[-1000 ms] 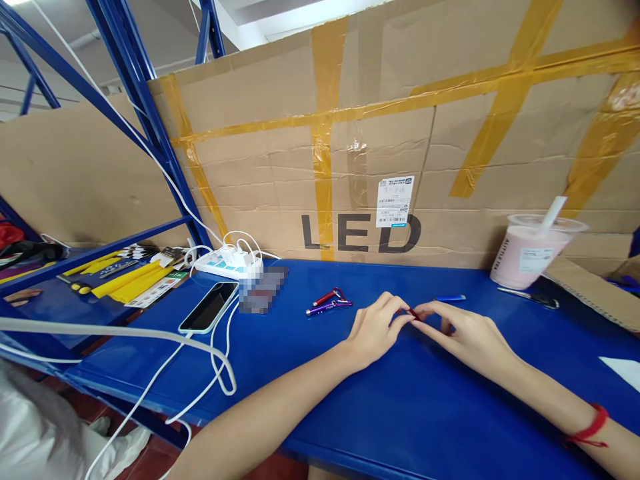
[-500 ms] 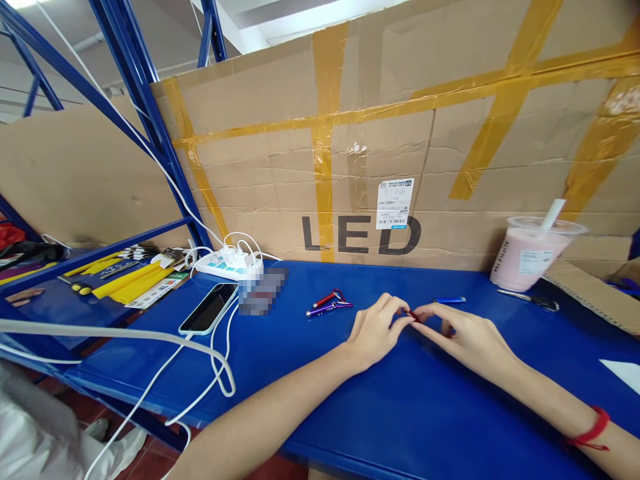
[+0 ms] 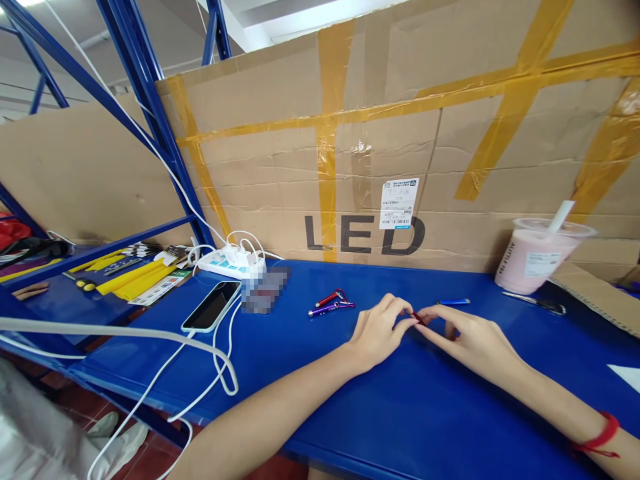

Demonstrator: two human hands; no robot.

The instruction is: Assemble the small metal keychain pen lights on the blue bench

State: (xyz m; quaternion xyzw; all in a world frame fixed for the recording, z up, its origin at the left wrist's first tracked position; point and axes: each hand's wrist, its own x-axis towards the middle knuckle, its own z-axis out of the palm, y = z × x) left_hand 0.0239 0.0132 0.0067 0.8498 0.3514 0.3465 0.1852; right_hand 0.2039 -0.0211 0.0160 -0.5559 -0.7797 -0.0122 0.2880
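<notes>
My left hand [image 3: 379,331] and my right hand [image 3: 470,335] meet above the blue table, each in a fingertip pinch. Between them is a small dark red piece [image 3: 417,319], mostly hidden by the fingers; I cannot tell its kind. To the left of my left hand lie a red keychain flashlight [image 3: 327,299] with a clip and a purple keychain flashlight [image 3: 324,309], side by side. A blue slim object [image 3: 454,302] rests just behind my right hand, partly covered by it.
A pink drink cup [image 3: 535,263] with a straw stands at the right, near a dark-handled tool [image 3: 543,305]. On the left are a phone [image 3: 213,307], its white cables and a power strip [image 3: 230,262]. Cardboard [image 3: 280,187] walls off the back. Another person's hand [image 3: 31,291] shows far left.
The whole view has shifted slightly, so things appear a little farther right. Both hands keep nearly the same pinch on the red piece.
</notes>
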